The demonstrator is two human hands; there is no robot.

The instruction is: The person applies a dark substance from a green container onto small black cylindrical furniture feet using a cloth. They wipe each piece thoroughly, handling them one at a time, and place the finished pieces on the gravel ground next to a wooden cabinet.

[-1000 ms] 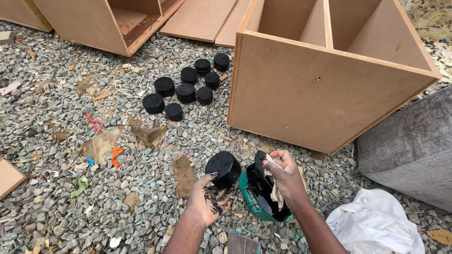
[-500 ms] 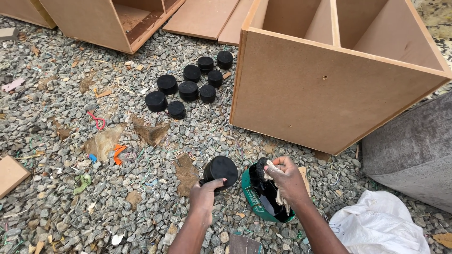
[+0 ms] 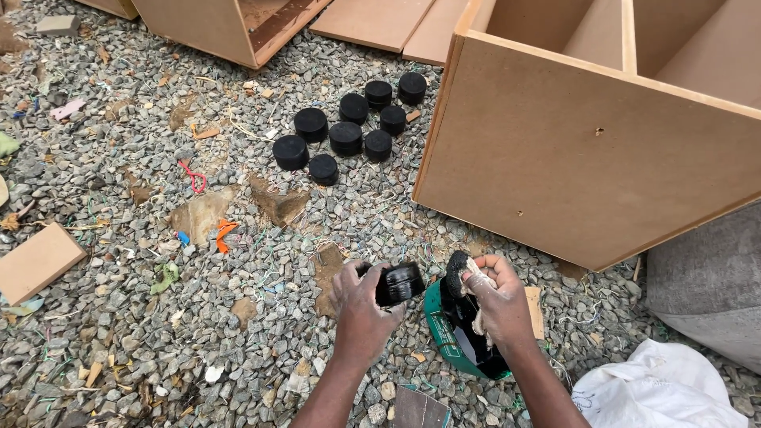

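Near the bottom of the scene, over the gravel (image 3: 119,317), my left hand (image 3: 361,305) is closed around a black round cap (image 3: 399,283), holding it on its side just above the stones. Just right of it, my right hand (image 3: 499,305) grips a stained pale rag (image 3: 478,279) bunched in the fingers, pressed against a black rounded piece (image 3: 456,273) that sticks up from a green tin (image 3: 444,333) lying on the gravel. The cap and the rag are close together but I cannot tell whether they touch.

Farther off, up and to the left of my hands, 8 more black caps (image 3: 345,136) sit grouped on the gravel, flat side up, well apart from the one I hold. To the right stands a large brown fibreboard cabinet (image 3: 587,158), open at the top with dividers inside, its near corner resting on the stones. At the far left lies another open board box (image 3: 230,24), and flat boards (image 3: 380,22) lie beside it.

At the near right, a white plastic bag (image 3: 658,392) lies crumpled next to a grey block (image 3: 705,285). A small piece of board (image 3: 36,261) lies at the left, with scraps of coloured wire and bits of orange plastic (image 3: 224,232) scattered among the stones.
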